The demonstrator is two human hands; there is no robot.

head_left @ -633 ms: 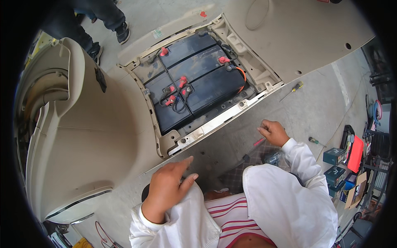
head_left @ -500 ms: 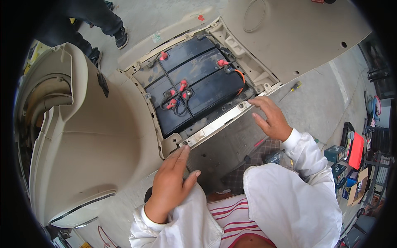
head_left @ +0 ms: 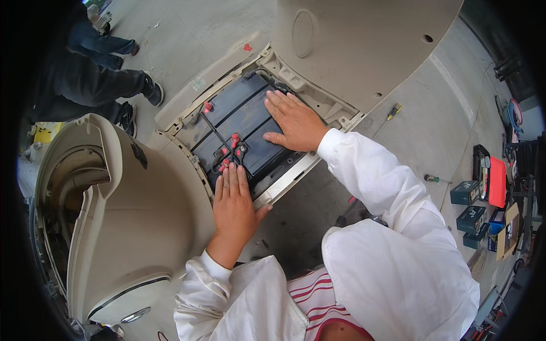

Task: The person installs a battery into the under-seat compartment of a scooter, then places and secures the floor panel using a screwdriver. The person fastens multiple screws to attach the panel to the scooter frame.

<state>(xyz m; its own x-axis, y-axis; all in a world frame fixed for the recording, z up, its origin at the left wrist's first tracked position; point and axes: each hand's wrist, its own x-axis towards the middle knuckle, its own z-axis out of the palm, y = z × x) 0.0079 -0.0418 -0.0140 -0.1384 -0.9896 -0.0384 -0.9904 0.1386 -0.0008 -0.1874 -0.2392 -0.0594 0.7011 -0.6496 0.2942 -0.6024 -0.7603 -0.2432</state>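
Observation:
Several dark batteries (head_left: 234, 105) sit side by side in the open bay of a beige vehicle body. Red terminal covers (head_left: 235, 138) and dark cables join them near the left end. My left hand (head_left: 233, 202) lies flat, fingers together and stretched out, over the near left battery, with its fingertips close to the red covers. My right hand (head_left: 298, 122) is spread flat over the batteries toward the right end, hiding the terminals there. Neither hand holds anything. A pale metal frame rail (head_left: 290, 181) runs along the bay's near side, beneath my wrists.
Beige body panels rise on the left (head_left: 148, 210) and at the far right (head_left: 364, 45). A yellow-handled screwdriver (head_left: 394, 111) and a green-handled tool (head_left: 432, 178) lie on the floor. Dark green boxes (head_left: 466, 192) and a red case (head_left: 497, 182) stand at right. Other people's legs (head_left: 108, 85) show far left.
Both hands have moved from the near frame rail forward onto the batteries. The right one has gone farther, across to the right end. The view has shifted, and more legs show at far left.

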